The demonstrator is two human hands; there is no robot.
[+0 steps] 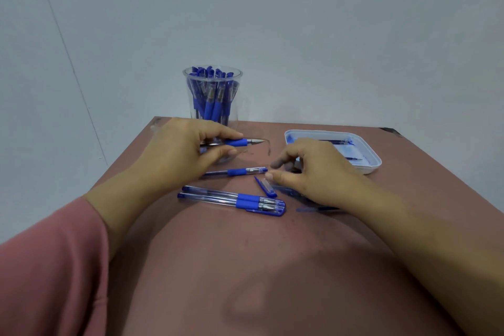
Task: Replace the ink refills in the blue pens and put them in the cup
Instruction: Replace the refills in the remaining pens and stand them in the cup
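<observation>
Left hand (185, 150) gripped uncapped pen (240, 142) before cup (186, 76) | right hand (313, 172) loosely curled, empty, above loose cap (266, 187) | cup full of capped pens (212, 101) | tray (374, 163) right of cup held refills (334, 141)

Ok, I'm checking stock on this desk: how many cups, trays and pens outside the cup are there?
Cups: 1
Trays: 1
Pens outside the cup: 4, one in the left hand, three on the table
Total: 6
</observation>
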